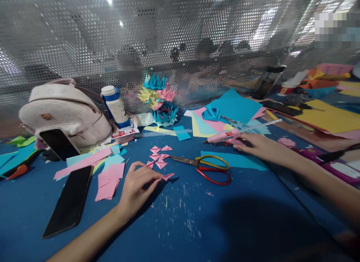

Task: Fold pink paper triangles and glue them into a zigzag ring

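Pink paper piece [168,176] sits pinched in left hand [137,182], long axis roughly sideways; glue gun [225,137] lies farther out, rightward, tip pointing left (scissors [198,163] between); right hand [260,145] touches it, grip unclear.

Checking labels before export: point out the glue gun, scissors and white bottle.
Glue gun [224,137]: head view, on its pink barrel.
Scissors [198,163]: head view, on the pivot area between blades and handles.
White bottle [116,109]: head view, on the body below the lid.
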Tool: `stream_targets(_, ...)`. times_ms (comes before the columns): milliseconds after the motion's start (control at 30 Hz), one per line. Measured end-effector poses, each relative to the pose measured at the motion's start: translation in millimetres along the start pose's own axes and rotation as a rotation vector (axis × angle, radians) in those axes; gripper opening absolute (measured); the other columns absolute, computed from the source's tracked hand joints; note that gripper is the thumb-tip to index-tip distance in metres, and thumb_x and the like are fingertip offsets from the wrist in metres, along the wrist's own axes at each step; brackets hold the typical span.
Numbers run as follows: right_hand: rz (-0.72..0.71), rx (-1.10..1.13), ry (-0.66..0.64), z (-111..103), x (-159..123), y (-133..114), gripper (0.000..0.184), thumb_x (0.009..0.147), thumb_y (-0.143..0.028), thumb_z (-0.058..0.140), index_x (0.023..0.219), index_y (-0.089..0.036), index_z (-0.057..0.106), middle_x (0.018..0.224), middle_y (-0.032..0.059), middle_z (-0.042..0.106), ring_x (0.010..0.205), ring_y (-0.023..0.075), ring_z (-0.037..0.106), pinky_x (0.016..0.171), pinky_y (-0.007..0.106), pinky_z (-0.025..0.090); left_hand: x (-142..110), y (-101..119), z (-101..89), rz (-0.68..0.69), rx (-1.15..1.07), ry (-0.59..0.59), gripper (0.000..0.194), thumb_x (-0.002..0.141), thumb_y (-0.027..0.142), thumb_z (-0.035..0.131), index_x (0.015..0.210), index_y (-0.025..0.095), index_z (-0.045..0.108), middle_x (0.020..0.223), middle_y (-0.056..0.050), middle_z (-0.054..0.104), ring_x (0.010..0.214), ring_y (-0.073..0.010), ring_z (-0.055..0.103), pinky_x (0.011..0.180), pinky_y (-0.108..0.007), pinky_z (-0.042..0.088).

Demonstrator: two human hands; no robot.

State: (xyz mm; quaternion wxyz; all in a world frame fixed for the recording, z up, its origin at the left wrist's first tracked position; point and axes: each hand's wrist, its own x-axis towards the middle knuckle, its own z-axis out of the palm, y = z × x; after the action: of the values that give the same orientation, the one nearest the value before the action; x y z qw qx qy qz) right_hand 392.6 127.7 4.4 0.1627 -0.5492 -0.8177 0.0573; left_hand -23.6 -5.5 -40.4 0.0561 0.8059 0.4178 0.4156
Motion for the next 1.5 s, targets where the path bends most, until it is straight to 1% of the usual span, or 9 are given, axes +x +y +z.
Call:
stream_targets(133, 0.060, -0.294, -0.082, -23.9, -26.8, -28.8, 0.039, 0.086, -0.050, 0.059, 0.108, -0.021, 0.072, 0.112, 0.0214, 0.071, 0.102, 0.0438, 0.064, 0.082, 0.055, 0.047, -0.2, -1.5, 0.6, 0.001, 0.000, -0.012, 0.010, 0.098, 0.022, 0.061, 0.097, 0.026, 0.070, 0.087, 0.002, 0.077, 0.074, -0.0138, 0.069, 0.091, -0.039, 0.038)
stream_targets(267, -0.193, -0.001, -0.278, -31.4, -30.1, -84.6, 0.038, 0.092, -0.057, 0.050, 0.110, -0.032, 0.071, 0.115, 0.0073, 0.072, 0.099, 0.0315, 0.067, 0.082, 0.043, 0.049, -0.4, -1.8, 0.4, 0.006, -0.006, -0.018, 0.009, 0.097, 0.020, 0.062, 0.097, 0.025, 0.069, 0.087, 0.004, 0.076, 0.073, -0.0135, 0.069, 0.092, -0.039, 0.038)
stream_targets(333, -0.314, 0.075, -0.364, -22.4, -15.8, -112.9, 0.034, 0.096, -0.052, 0.048, 0.107, -0.030, 0.071, 0.108, 0.0042, 0.073, 0.093, 0.0261, 0.067, 0.076, 0.036, 0.047, -0.7, -1.6, 0.2, 0.006, 0.004, -0.023, 0.009, 0.097, 0.020, 0.061, 0.097, 0.026, 0.069, 0.087, 0.004, 0.076, 0.073, -0.0134, 0.069, 0.092, -0.039, 0.038)
stream_targets(467, -0.415, 0.063, -0.352, 13.6, 34.1, -157.9, 0.020, 0.095, -0.030, 0.053, 0.104, -0.022, 0.069, 0.107, 0.0059, 0.072, 0.096, 0.0220, 0.064, 0.078, 0.031, 0.043, -1.6, -1.8, 0.2, 0.020, 0.037, -0.017, 0.009, 0.098, 0.023, 0.060, 0.096, 0.025, 0.069, 0.087, 0.003, 0.076, 0.073, -0.0140, 0.069, 0.091, -0.039, 0.039)
stream_targets(633, -0.380, 0.006, -0.383, 55.8, 93.7, -194.1, 0.011, 0.091, -0.024, 0.062, 0.095, -0.017, 0.069, 0.109, 0.0102, 0.070, 0.096, 0.0223, 0.061, 0.068, 0.028, 0.036, -2.6, -3.1, 1.0, 0.054, 0.068, 0.020, 0.008, 0.097, 0.024, 0.061, 0.097, 0.026, 0.069, 0.087, 0.003, 0.077, 0.074, -0.0149, 0.070, 0.091, -0.040, 0.041)
stream_targets(867, -0.367, 0.040, -0.525, 76.0, 126.7, -206.0, 0.010, 0.081, -0.022, 0.073, 0.074, -0.016, 0.070, 0.078, 0.0025, 0.069, 0.075, 0.0159, 0.059, 0.063, 0.025, 0.033, -3.0, -2.5, 1.1, 0.057, 0.061, 0.008, 0.010, 0.098, 0.023, 0.060, 0.098, 0.026, 0.070, 0.086, 0.002, 0.077, 0.073, -0.0142, 0.068, 0.091, -0.039, 0.039)
stream_targets(1233, -0.337, 0.247, -0.426, 77.3, 106.4, -193.6, 0.015, 0.082, -0.023, 0.071, 0.093, -0.014, 0.066, 0.089, 0.0046, 0.072, 0.080, 0.0148, 0.062, 0.063, 0.023, 0.036, -3.3, -3.3, 0.8, 0.037, 0.033, 0.019, 0.009, 0.097, 0.025, 0.061, 0.094, 0.023, 0.069, 0.087, 0.002, 0.078, 0.071, -0.0144, 0.068, 0.091, -0.039, 0.039)
stream_targets(1400, -0.286, 0.332, -0.410, 93.6, 107.6, -190.9, 0.034, 0.081, -0.035, 0.075, 0.104, -0.012, 0.063, 0.095, 0.0068, 0.073, 0.082, 0.0156, 0.064, 0.063, 0.023, 0.039, -3.9, -4.9, 1.2, 0.048, 0.045, 0.036, 0.008, 0.096, 0.024, 0.063, 0.094, 0.023, 0.070, 0.089, 0.001, 0.078, 0.072, -0.0141, 0.069, 0.092, -0.038, 0.039)
stream_targets(1500, -0.265, 0.363, -0.410, 104.9, 109.3, -192.8, 0.028, 0.079, -0.030, 0.077, 0.100, -0.014, 0.066, 0.087, 0.0041, 0.073, 0.076, 0.0151, 0.064, 0.060, 0.023, 0.038, -3.9, -4.7, 1.3, 0.040, 0.059, 0.037, 0.007, 0.096, 0.025, 0.064, 0.093, 0.023, 0.070, 0.089, 0.001, 0.078, 0.072, -0.0141, 0.069, 0.091, -0.038, 0.039)
